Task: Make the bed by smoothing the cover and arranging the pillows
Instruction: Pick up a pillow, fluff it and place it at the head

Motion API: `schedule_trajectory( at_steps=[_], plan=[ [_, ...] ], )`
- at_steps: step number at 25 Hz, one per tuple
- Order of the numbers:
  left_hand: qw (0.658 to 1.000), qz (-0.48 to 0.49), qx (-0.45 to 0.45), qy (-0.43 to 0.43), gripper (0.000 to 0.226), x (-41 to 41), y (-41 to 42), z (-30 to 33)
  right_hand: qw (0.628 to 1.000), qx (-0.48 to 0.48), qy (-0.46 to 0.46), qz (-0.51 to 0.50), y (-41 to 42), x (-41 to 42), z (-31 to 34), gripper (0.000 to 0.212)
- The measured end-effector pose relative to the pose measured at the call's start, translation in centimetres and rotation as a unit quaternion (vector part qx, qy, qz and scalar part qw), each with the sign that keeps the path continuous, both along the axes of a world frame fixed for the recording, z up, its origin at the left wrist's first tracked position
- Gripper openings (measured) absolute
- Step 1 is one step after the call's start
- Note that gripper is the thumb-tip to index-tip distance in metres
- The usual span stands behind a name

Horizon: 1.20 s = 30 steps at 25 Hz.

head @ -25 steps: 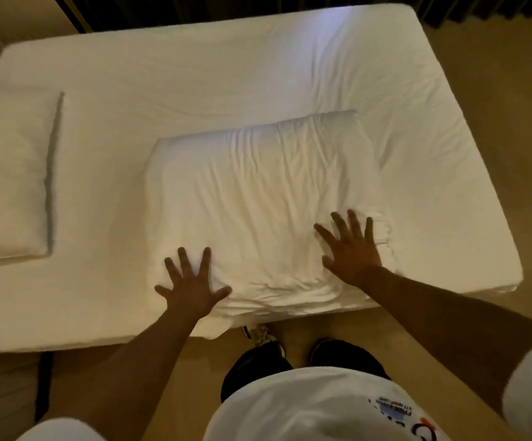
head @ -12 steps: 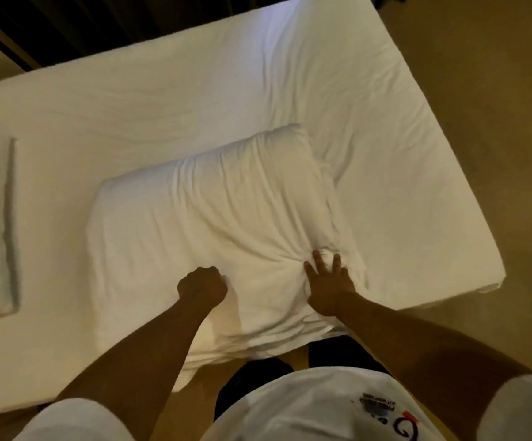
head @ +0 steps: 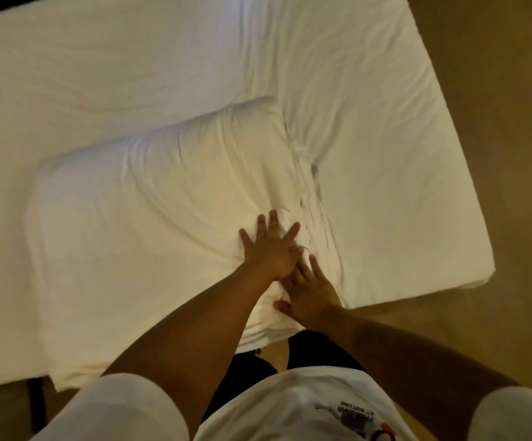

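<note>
Left hand (head: pixel 269 249), a fist half a second ago, now lies flat, fingers spread, beside flat right hand (head: pixel 309 291) on folded duvet (head: pixel 137 224) at mattress's (head: pixel 385 154) near edge; smoothing continues, creases remain.

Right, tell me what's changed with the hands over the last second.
The left hand, spread a second ago then fisted, has opened flat and slid right to the pillow's bunched right edge, overlapping the right hand, still flat there. The pillow stays on the bed; no grip taken.

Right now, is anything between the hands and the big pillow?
No. Both hands already rest flat on the pillow near its right end: the left hand just ahead of the right hand, overlapping slightly. Nothing visible sits between.
</note>
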<state>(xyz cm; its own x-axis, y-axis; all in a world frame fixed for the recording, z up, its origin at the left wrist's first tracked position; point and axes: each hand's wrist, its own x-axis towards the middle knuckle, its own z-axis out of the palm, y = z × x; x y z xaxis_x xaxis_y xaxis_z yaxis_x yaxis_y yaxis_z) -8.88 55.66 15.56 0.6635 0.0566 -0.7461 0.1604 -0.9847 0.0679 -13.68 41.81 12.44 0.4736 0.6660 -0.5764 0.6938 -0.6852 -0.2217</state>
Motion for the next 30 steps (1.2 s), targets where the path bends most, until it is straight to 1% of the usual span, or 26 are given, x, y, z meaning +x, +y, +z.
schedule_trajectory(
  at_steps=[1, 3, 4, 6, 7, 9, 10, 13, 15, 17, 18, 19, 20, 22, 24, 25, 27, 28, 29, 30],
  plan=[
    [1.0, 0.0, -0.028, 0.0, 0.058, -0.9, 0.2, -0.1, 1.0, -0.008, 0.006, 0.002, 0.2, 0.1, 0.2, 0.083],
    [0.998, 0.005, -0.055, -0.034, 0.056, -3.1, 1.6, 0.4, 1.0, -0.02, -0.001, -0.002, 1.0, 0.2, 0.7, 0.083],
    [0.997, 0.019, -0.047, -0.062, 0.055, -4.5, 3.0, 0.8, 1.0, -0.023, -0.007, -0.007, 1.5, 0.1, 1.3, 0.084],
    [0.99, 0.074, -0.002, -0.119, 0.057, -8.2, 6.5, 1.4, 0.999, -0.018, -0.024, -0.022, 2.4, 0.0, 2.5, 0.085],
    [0.986, 0.111, 0.021, -0.126, 0.058, -10.5, 8.7, 1.5, 0.999, -0.016, -0.03, -0.034, 2.8, -0.1, 3.0, 0.086],
    [0.972, 0.192, 0.055, -0.121, 0.06, -16.6, 14.3, 1.8, 0.997, -0.018, -0.047, -0.053, 4.2, -1.3, 4.0, 0.087],
    [0.967, 0.212, 0.073, -0.119, 0.061, -20.1, 17.3, 1.8, 0.996, -0.022, -0.056, -0.06, 5.1, -2.2, 4.4, 0.088],
    [0.964, 0.216, 0.099, -0.117, 0.068, -29.7, 24.7, 2.6, 0.995, -0.042, -0.069, -0.06, 8.9, -6.8, 5.5, 0.083],
    [0.96, 0.249, 0.069, -0.103, 0.07, -32.7, 27.8, 2.5, 0.995, -0.06, -0.057, -0.046, 12.2, -9.6, 5.9, 0.077],
    [0.941, 0.325, 0.018, -0.096, 0.077, -34.2, 29.9, 2.7, 0.997, -0.071, -0.031, -0.008, 17.2, -12.4, 6.7, 0.075],
    [0.92, 0.377, -0.003, -0.104, 0.083, -34.7, 30.7, 3.0, 0.998, -0.068, -0.015, 0.008, 19.9, -13.6, 7.1, 0.075],
    [0.887, 0.447, -0.024, -0.111, 0.091, -35.4, 31.4, 3.0, 0.998, -0.063, 0.002, 0.022, 22.6, -14.7, 7.6, 0.075],
    [0.839, 0.529, -0.048, -0.116, 0.101, -36.2, 32.0, 3.1, 0.998, -0.054, 0.018, 0.035, 25.1, -15.8, 8.1, 0.074],
    [0.716, 0.675, -0.106, -0.14, 0.114, -37.9, 33.3, 2.9, 0.997, -0.033, 0.04, 0.058, 29.2, -17.8, 9.0, 0.074],
    [0.598, 0.764, -0.172, -0.169, 0.114, -38.8, 34.5, 2.9, 0.996, -0.013, 0.058, 0.065, 31.7, -19.2, 9.6, 0.074],
    [0.557, 0.787, -0.203, -0.173, 0.111, -39.1, 35.3, 2.9, 0.996, -0.006, 0.065, 0.065, 32.6, -19.8, 9.7, 0.075],
    [0.492, 0.818, -0.255, -0.154, 0.101, -39.2, 36.2, 2.7, 0.995, -0.004, 0.072, 0.074, 33.7, -20.9, 9.6, 0.075],
    [0.459, 0.834, -0.274, -0.139, 0.091, -39.1, 36.4, 2.7, 0.994, -0.004, 0.077, 0.077, 33.9, -21.2, 9.5, 0.075],
    [0.435, 0.845, -0.28, -0.137, 0.076, -39.0, 36.5, 2.7, 0.994, -0.005, 0.083, 0.075, 33.9, -21.3, 9.2, 0.075],
    [0.419, 0.85, -0.284, -0.145, 0.059, -39.0, 36.8, 2.4, 0.993, -0.006, 0.091, 0.072, 34.0, -21.1, 9.0, 0.075]
  ],
)
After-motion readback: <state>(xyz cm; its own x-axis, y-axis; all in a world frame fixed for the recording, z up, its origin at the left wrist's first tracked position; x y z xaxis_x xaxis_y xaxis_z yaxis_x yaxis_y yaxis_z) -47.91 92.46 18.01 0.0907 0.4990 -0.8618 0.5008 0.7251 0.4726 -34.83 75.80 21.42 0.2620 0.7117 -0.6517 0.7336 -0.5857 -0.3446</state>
